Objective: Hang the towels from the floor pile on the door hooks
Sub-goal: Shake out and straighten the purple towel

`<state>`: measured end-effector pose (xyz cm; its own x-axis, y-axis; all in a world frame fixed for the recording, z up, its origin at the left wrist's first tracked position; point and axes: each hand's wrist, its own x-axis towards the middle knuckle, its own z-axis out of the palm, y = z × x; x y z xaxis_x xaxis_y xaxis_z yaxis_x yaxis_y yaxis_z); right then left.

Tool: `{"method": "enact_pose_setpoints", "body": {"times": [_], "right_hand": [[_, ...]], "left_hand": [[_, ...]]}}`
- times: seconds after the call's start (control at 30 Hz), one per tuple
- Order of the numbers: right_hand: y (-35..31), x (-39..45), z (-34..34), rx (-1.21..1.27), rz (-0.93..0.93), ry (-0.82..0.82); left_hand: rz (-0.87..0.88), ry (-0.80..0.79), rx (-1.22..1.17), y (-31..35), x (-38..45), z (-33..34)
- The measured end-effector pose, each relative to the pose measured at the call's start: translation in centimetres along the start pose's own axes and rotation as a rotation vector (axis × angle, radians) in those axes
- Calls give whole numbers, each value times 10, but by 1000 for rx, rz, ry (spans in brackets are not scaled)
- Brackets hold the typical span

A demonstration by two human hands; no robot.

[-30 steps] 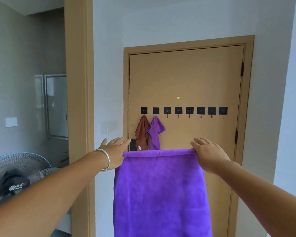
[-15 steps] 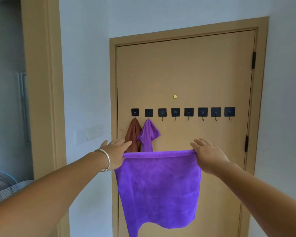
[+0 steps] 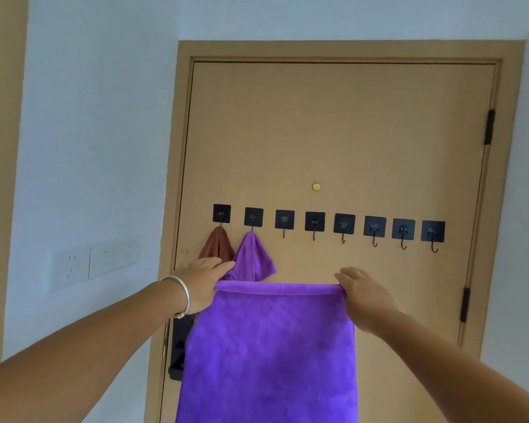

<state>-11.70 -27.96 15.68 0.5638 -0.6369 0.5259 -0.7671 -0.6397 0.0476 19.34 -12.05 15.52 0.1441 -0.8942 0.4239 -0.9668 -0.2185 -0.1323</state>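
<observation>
A purple towel [image 3: 269, 346] hangs spread flat between my hands in front of the tan door [image 3: 333, 132]. My left hand [image 3: 203, 283] grips its upper left corner and my right hand [image 3: 364, 297] grips its upper right corner. A row of several black stick-on hooks [image 3: 315, 222] crosses the door just above the towel's top edge. A brown towel [image 3: 216, 245] hangs on the leftmost hook, and a second purple towel [image 3: 252, 257] hangs on the hook beside it. The other hooks are bare.
A black door handle [image 3: 179, 346] shows at the door's left edge, partly behind my left wrist and the towel. Wall sockets [image 3: 93, 264] sit on the white wall to the left. Black hinges [image 3: 489, 126] run down the door's right side.
The view has closed in on the door and tilted up. The hooks now stand nearer and larger above the towel, which I still hold by both top corners.
</observation>
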Motion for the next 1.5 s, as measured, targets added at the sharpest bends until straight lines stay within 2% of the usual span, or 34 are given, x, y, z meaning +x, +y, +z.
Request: {"method": "enact_pose_setpoints", "body": {"times": [0.33,0.43,0.53,0.57,0.67,0.7,0.77,0.83,0.97,1.07,1.2,1.37,1.5], "right_hand": [[-10,126,45,196,131,186],[-10,145,55,275,154,240],[-8,164,63,314,170,245],[-7,169,65,333,175,238],[0,185,70,371,92,247],[3,189,70,377,51,243],[9,196,70,324,-25,223],[15,203,70,169,-69,189],[16,225,69,-44,-97,122],[9,245,73,-116,-62,86],[1,264,91,-240,16,-15],[-5,265,131,-261,27,-76],[-8,251,156,-185,10,-135]], "left_hand": [[161,104,-268,-60,140,53],[209,203,-331,-62,161,65],[321,258,-276,-65,180,71],[372,284,-160,-64,185,72],[456,289,-66,-64,201,77],[468,270,-103,-61,202,74],[435,198,-122,-58,209,70],[381,160,-13,-54,220,65],[269,301,117,-44,245,60],[89,160,13,-32,265,61],[-13,61,38,-19,290,70],[-63,-19,-4,1,303,103],[-89,-111,15,17,289,118]]}}
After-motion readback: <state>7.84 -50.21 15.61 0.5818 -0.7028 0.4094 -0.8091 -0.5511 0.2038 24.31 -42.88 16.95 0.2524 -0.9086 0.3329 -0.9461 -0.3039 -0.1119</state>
